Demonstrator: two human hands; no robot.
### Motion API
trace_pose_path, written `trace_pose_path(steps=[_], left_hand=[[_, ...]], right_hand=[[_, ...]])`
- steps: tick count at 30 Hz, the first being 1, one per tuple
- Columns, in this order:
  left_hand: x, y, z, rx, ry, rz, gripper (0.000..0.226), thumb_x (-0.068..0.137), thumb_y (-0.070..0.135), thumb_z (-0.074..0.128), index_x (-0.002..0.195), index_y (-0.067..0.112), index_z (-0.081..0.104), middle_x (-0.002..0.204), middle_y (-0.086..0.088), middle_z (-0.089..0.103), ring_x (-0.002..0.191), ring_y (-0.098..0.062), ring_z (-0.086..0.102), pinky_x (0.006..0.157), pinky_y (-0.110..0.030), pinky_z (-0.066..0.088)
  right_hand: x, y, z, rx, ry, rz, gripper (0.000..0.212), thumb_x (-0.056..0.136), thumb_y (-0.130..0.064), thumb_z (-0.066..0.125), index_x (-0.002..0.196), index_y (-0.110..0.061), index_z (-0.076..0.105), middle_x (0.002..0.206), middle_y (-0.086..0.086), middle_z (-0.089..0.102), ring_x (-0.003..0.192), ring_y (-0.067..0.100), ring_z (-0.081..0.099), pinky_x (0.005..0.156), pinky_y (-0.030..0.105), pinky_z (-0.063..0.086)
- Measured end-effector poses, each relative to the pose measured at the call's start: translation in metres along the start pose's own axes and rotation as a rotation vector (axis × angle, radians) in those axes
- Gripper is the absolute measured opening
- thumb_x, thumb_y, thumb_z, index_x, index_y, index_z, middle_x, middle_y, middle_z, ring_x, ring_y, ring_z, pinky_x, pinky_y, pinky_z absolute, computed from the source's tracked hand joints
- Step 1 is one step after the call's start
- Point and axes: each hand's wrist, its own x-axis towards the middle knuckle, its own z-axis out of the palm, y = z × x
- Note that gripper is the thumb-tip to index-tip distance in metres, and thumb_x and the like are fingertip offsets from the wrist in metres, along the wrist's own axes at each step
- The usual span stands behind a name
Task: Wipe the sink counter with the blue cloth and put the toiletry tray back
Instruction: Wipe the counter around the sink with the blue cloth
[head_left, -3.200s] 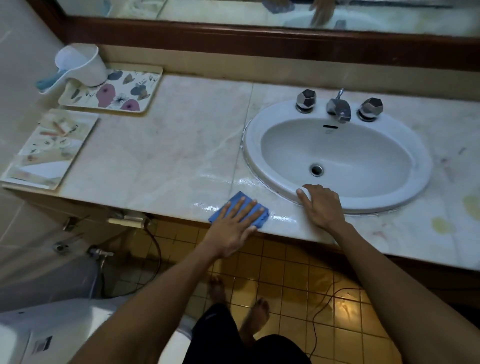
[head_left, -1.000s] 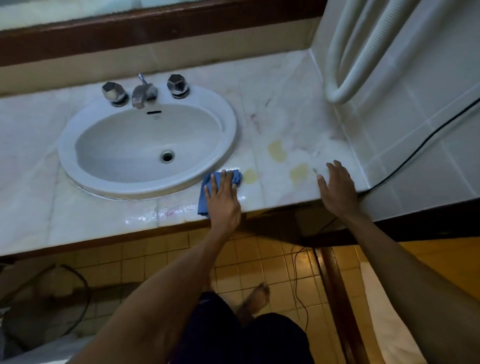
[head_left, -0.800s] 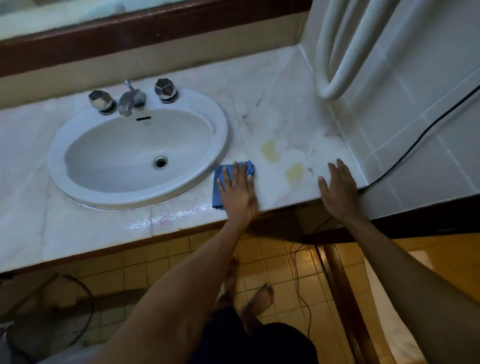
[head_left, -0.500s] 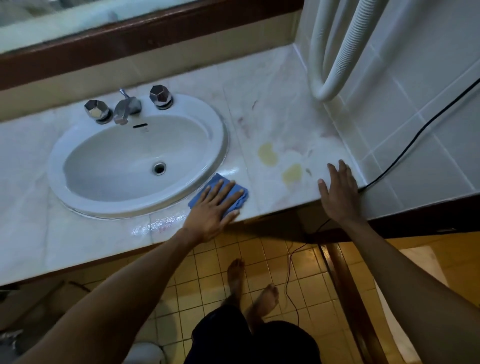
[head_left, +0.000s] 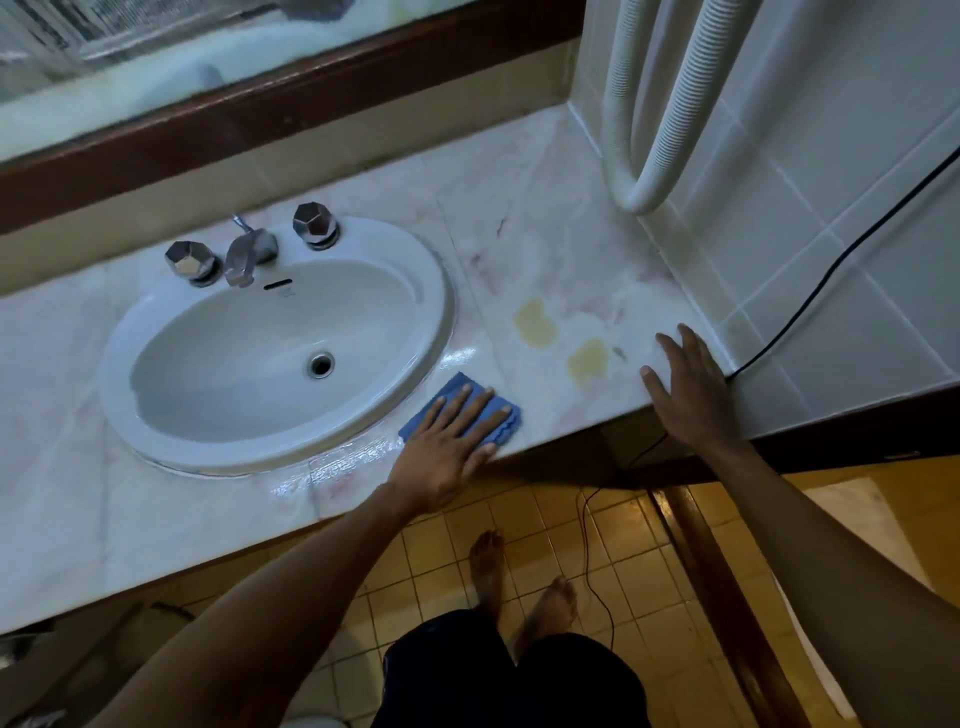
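Cloth position governs the coming stroke: the blue cloth (head_left: 453, 383) lies flat on the bench (head_left: 545, 249) directly beneath the fingers (head_left: 477, 406) of the left hand (head_left: 447, 441). These fingers are straight, slightly spread and pressed down on the cloth; they pinch nothing. We see cloth showing ahead of the fingertips and to both sides of them, and its far corner sits just beside the rim of the sink (head_left: 431, 291). The hand hides much of the cloth's outline, so we cannot state its long axis with confidence. Two yellowish stains (head_left: 535, 325) lie to the right of these fingers and somewhat ahead of them, between the left hand and the right hand (head_left: 688, 389). The right hand rests flat near the front right corner of the bench, its fingers straight and apart, holding nothing. It is the nearer hand to the stains, but the cloth is under the left, so we judge that the stroke belongs to the left hand and should run rightward and away from the body. A wet sheen marks the bench to the left of the cloth, along the front of the sink rim. The unwiped stretch therefore appears to lie on the stained side. The toiletry tray is not in view, and we judge its return to be outstanding.
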Motion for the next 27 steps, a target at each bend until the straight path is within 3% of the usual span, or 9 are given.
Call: trace_pose_path(steps=[5,9,11,13,16,19,21,24,27], left_hand=[[0.063,0.006,-0.005,-0.23,0.166,-0.315,0.05,0.108,0.039,0.024,0.158,0.033,0.021,0.167,0.003,0.009,0.155,-0.019,-0.003,0.126,-0.041,0.0],[0.14,0.008,-0.022,-0.432,0.265,-0.45,0.046,0.107,0.028,0.028,0.153,0.022,0.034,0.16,-0.005,0.033,0.152,-0.027,0.016,0.123,-0.04,0.007],[0.169,0.009,-0.03,-0.419,0.26,-0.484,0.046,0.107,0.026,0.031,0.152,0.021,0.036,0.158,-0.009,0.033,0.15,-0.032,0.02,0.122,-0.044,0.01],[0.18,0.017,-0.026,-0.352,0.199,-0.432,0.05,0.108,0.034,0.027,0.157,0.024,0.027,0.165,-0.007,0.02,0.154,-0.031,0.009,0.123,-0.046,0.003],[0.155,0.03,-0.01,-0.197,0.099,-0.151,0.056,0.107,0.047,0.022,0.16,0.033,0.011,0.168,0.0,0.002,0.155,-0.024,-0.008,0.124,-0.046,-0.005],[0.124,0.003,-0.009,-0.099,-0.02,0.158,0.056,0.107,0.048,0.022,0.159,0.037,0.006,0.168,0.006,-0.005,0.154,-0.018,-0.014,0.125,-0.044,-0.005],[0.123,-0.027,-0.016,-0.023,-0.032,0.262,0.054,0.108,0.046,0.024,0.159,0.037,0.008,0.168,0.008,-0.002,0.154,-0.016,-0.012,0.125,-0.043,-0.004],[0.147,-0.042,-0.021,-0.034,0.033,0.095,0.053,0.107,0.042,0.022,0.159,0.034,0.015,0.168,0.005,0.007,0.155,-0.02,-0.003,0.125,-0.046,0.003],[0.181,-0.01,-0.026,-0.187,0.107,-0.114,0.051,0.107,0.037,0.024,0.158,0.03,0.025,0.167,0.003,0.018,0.155,-0.021,0.006,0.125,-0.045,0.004]], right_hand=[[-0.002,-0.009,0.007,0.024,0.045,0.056,0.053,0.103,-0.036,0.043,0.151,-0.016,0.033,0.163,0.013,0.019,0.15,0.032,0.018,0.119,0.051,0.022],[0.0,-0.011,0.013,0.034,0.038,0.095,0.054,0.103,-0.036,0.041,0.152,-0.016,0.031,0.164,0.012,0.016,0.151,0.031,0.015,0.121,0.048,0.014],[0.001,-0.012,0.014,0.032,0.039,0.105,0.055,0.103,-0.038,0.038,0.152,-0.015,0.032,0.164,0.012,0.017,0.151,0.031,0.015,0.122,0.047,0.013],[0.002,-0.015,0.015,0.028,0.056,0.118,0.058,0.101,-0.042,0.033,0.152,-0.015,0.033,0.164,0.013,0.018,0.151,0.031,0.016,0.122,0.046,0.013],[0.003,-0.021,0.021,0.016,0.096,0.175,0.057,0.1,-0.042,0.031,0.151,-0.015,0.034,0.164,0.011,0.019,0.151,0.029,0.017,0.122,0.046,0.013],[0.004,-0.031,0.028,0.009,0.157,0.229,0.054,0.101,-0.039,0.033,0.149,-0.013,0.036,0.163,0.012,0.021,0.151,0.03,0.018,0.122,0.047,0.012],[0.002,-0.037,0.033,-0.011,0.183,0.255,0.054,0.102,-0.04,0.029,0.15,-0.014,0.035,0.164,0.011,0.019,0.152,0.03,0.015,0.123,0.048,0.011],[-0.001,-0.039,0.037,-0.044,0.185,0.263,0.057,0.103,-0.044,0.021,0.153,-0.018,0.028,0.166,0.008,0.014,0.153,0.027,0.01,0.124,0.048,0.01],[-0.009,-0.034,0.038,-0.037,0.165,0.24,0.058,0.104,-0.046,0.022,0.156,-0.02,0.023,0.166,0.007,0.011,0.154,0.026,0.007,0.124,0.046,0.008]])
